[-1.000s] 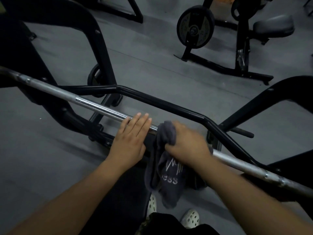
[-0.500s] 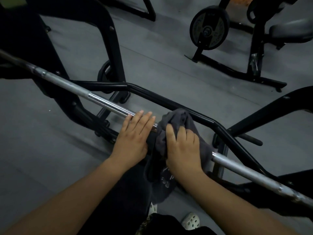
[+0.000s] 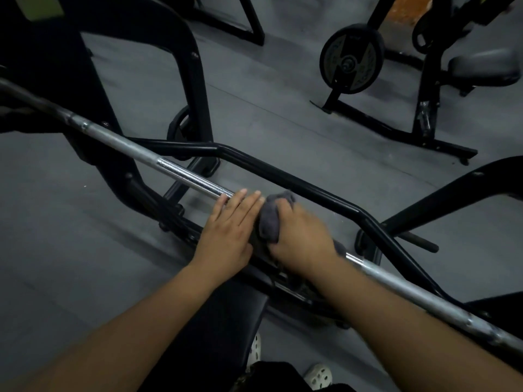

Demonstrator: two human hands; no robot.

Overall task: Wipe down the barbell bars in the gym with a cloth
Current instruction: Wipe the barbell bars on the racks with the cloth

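A long steel barbell bar runs from the upper left to the lower right across a black rack. My left hand lies flat on top of the bar with its fingers straight. Right beside it, my right hand grips a dark grey cloth wrapped around the bar. The cloth bunches up between the two hands and hides that stretch of bar. The right hand is blurred.
A black bent tube of the rack runs just behind the bar. A black padded bench lies under my forearms. A weight plate stands on a machine at the back right. Grey floor spreads around.
My right hand has slid the cloth left along the bar until it touches my left hand. The cloth's hanging end no longer shows below the bar. My left hand has stayed put.
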